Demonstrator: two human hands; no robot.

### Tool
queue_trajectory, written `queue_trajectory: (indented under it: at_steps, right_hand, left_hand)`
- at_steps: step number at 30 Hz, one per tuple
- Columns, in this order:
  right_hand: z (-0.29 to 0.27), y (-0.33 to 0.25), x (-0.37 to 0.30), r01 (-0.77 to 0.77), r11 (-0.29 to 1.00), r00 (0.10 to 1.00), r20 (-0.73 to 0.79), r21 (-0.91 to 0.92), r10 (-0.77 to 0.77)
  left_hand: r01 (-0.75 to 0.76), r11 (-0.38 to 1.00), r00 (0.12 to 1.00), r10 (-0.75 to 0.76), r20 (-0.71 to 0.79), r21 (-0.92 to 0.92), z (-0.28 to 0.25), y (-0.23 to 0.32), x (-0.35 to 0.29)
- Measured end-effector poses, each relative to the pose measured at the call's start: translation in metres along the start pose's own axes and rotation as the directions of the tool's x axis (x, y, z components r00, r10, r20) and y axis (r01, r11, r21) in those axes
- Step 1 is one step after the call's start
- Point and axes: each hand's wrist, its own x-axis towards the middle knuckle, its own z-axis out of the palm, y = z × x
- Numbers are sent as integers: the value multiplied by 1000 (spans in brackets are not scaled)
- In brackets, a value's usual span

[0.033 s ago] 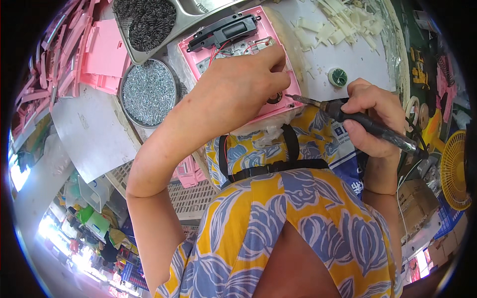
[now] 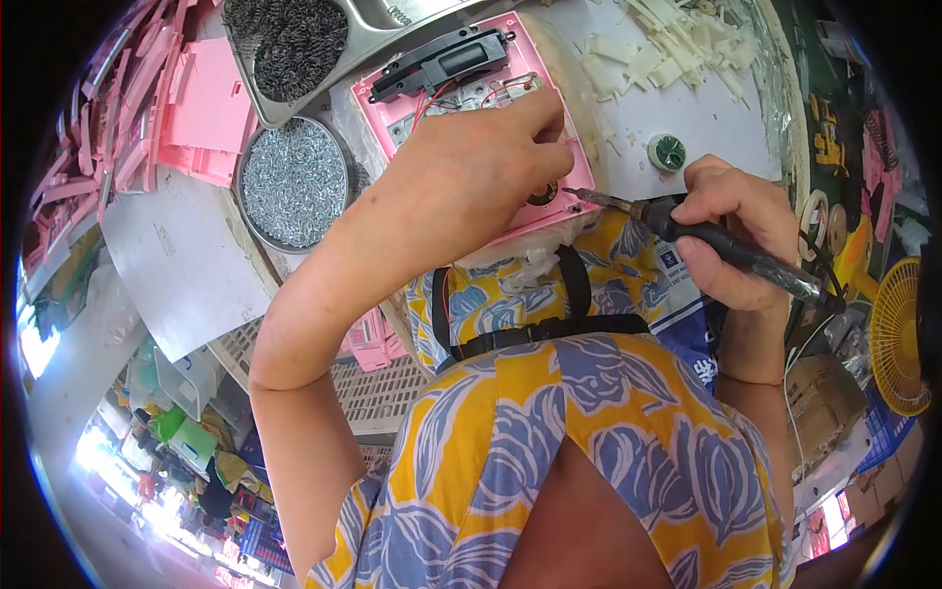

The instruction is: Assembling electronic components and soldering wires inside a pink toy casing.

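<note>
A pink plastic housing (image 2: 581,177) lies on the table in front of me, with a black module (image 2: 461,61), metal plates and thin red wires inside. My left hand (image 2: 471,167) reaches over the housing, its fingers pinched together near a small round dark part (image 2: 543,195). Whatever the fingertips hold is hidden. My right hand (image 2: 741,216) grips the black handle of a soldering iron (image 2: 736,253). Its tip points left, over the housing's near right corner beside the round part; whether it touches is unclear.
A round tin of small screws (image 2: 294,182) and a metal tray (image 2: 339,83) with dark springs stand left. Pink panels (image 2: 201,98) pile at far left. Right lie cream plastic pieces (image 2: 677,44), a small green-topped round container (image 2: 667,152) and a yellow fan (image 2: 898,334).
</note>
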Motion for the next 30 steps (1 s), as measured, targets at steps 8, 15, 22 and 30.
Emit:
queue_trajectory:
  at_steps: [8, 15, 22, 30]
  right_hand:
    - [1, -1, 3, -8, 999, 999, 35, -36, 9]
    - [2, 1, 3, -4, 999, 999, 40, -42, 5]
    - [3, 1, 3, -9, 999, 999, 36, -44, 11]
    - [5, 2, 4, -6, 999, 999, 35, -34, 7]
  left_hand:
    - [-10, 996, 999, 7, 35, 85, -1, 3, 3]
    - [-48, 991, 996, 38, 83, 122, -5, 5, 8]
    - [-96, 985, 991, 82, 104, 140, -6, 4, 8]
    - [-100, 977, 984, 69, 165, 191, -9, 5, 11]
